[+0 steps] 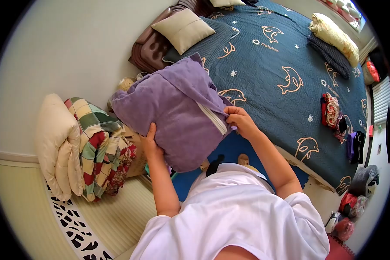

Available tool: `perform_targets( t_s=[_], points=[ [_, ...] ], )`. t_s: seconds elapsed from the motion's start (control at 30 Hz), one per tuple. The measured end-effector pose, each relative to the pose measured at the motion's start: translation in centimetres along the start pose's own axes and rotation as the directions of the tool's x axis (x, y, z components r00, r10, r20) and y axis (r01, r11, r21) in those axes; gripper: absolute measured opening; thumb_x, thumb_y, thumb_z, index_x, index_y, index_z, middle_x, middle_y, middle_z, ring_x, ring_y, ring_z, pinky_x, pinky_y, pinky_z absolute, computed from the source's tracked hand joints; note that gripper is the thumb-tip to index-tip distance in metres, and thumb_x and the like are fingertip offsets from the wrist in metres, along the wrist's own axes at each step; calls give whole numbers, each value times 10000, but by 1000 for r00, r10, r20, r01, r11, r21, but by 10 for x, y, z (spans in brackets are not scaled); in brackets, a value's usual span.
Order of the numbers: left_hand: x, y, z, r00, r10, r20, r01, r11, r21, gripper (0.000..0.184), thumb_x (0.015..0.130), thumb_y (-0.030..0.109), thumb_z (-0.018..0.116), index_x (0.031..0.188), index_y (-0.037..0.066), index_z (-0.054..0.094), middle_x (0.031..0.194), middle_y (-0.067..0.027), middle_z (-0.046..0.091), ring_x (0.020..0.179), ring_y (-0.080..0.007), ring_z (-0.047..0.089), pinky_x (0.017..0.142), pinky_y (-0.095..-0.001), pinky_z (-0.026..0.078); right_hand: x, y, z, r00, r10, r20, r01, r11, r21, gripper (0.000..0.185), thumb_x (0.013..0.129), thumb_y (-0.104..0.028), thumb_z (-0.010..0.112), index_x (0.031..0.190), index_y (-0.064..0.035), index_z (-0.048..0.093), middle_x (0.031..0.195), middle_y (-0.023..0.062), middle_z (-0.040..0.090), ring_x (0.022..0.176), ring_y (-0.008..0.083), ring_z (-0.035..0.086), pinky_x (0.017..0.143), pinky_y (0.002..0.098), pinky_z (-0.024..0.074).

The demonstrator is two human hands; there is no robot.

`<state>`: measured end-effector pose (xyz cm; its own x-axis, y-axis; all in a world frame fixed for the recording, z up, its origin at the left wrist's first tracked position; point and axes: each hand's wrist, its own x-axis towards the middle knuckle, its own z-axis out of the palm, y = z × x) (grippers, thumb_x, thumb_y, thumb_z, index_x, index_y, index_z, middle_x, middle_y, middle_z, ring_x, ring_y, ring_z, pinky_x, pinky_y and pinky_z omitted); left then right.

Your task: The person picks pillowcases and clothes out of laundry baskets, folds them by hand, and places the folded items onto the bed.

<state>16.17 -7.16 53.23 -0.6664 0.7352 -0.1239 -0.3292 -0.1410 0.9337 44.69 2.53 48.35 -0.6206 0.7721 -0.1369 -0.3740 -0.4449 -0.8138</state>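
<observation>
A bedroom in a home, shown by the dolphin-patterned bed cover [264, 73], brown headboard [154, 47] and cushion [183, 31].

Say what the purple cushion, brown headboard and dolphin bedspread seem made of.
Purple cushion: matte fabric, perhaps velour, from its soft creases. Brown headboard: glossy, likely leather or imitation leather, given its highlights. Dolphin bedspread: matte, apparently quilted textile, judging by its puckered surface.

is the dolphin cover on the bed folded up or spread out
Spread out: the dark blue cover lies broad and mostly flat, its dolphin print showing across it, with red patterned fabric resting on top.
</observation>
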Motion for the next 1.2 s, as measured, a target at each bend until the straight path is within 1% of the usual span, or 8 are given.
perform_targets(
  t_s=[0.23, 0.5, 0.67, 0.73, 0.93, 1.03, 1.13, 1.2],
  points=[
    [-15, -16, -17, 986, 47, 161, -33, 996, -86, 790, 668, 171, 797, 1307, -22, 374, 1226, -141, 484, 1082, -287, 494, 963, -377, 393, -9, -9, 45, 934, -350, -72, 125, 508, -852, 516, 651, -75, 601, 1155, -82, 492, 695, 45, 551, 652, 165, 577, 610, 273, 467],
    [-17, -13, -43, 949, -62, 310, -8, 976, 218, 830, 546, 145, 843, 1253, -18, 440, 1182, -110, 534, 1083, -252, 508, 954, -343, 376, 30, -31, 55, 542, -826, 156, 295, 14, -955, 402, 643, -38, 640, 1043, -76, 626, 974, 73, 596, 798, 225, 616, 665, 317, 507],
    [-14, -3, -56, 917, -128, 379, 23, 963, 269, 855, 527, 140, 838, 1267, -13, 440, 1208, -97, 535, 1114, -256, 499, 986, -348, 349, 50, -26, 43, 783, -622, -21, 249, 344, -905, 236, 778, -75, 602, 1009, -45, 641, 848, 61, 647, 738, 218, 629, 678, 286, 494],
    [-9, 3, -63, 902, -154, 403, 27, 952, 304, 873, 527, 156, 837, 1283, -7, 431, 1238, -92, 518, 1148, -263, 480, 1005, -357, 334, 52, -26, 45, 969, -193, -152, 168, 972, -162, 157, 853, -91, 583, 975, -11, 643, 827, 23, 660, 702, 118, 612, 648, 235, 482],
    [5, 0, -71, 880, -98, 466, -14, 973, 231, 785, 539, 70, 812, 1243, -6, 475, 1192, -94, 558, 1114, -241, 507, 991, -337, 344, 47, -22, 58, 1000, 18, -13, -16, 983, 184, 160, 897, -184, 589, 897, -37, 653, 826, 2, 653, 694, 63, 591, 633, 205, 484],
    [5, -1, -52, 944, 11, 329, -204, 804, 559, 747, 596, 113, 805, 1249, -8, 462, 1125, -94, 579, 1107, -248, 509, 990, -343, 348, 42, -12, 63, 997, 55, -55, -38, 960, 276, 186, 908, -225, 577, 894, -55, 649, 818, 7, 658, 684, 72, 597, 626, 211, 491],
    [-13, 15, -15, 644, 674, 363, -621, 182, 762, 604, 623, 142, 807, 1151, 38, 532, 953, -85, 575, 921, -286, 555, 886, -371, 415, 33, 2, 76, 997, 20, -76, 2, 961, 277, 192, 913, -247, 572, 850, -76, 634, 798, -8, 644, 670, 60, 584, 614, 208, 479],
    [-25, 26, 5, 592, 565, 574, -758, 150, 634, 582, 627, 147, 804, 1144, 54, 555, 959, -83, 576, 918, -274, 554, 852, -365, 425, 29, 18, 82, 997, 3, -73, 14, 973, 230, 194, 915, -249, 568, 844, -78, 625, 775, -38, 610, 663, 33, 547, 591, 199, 451]
  ],
)
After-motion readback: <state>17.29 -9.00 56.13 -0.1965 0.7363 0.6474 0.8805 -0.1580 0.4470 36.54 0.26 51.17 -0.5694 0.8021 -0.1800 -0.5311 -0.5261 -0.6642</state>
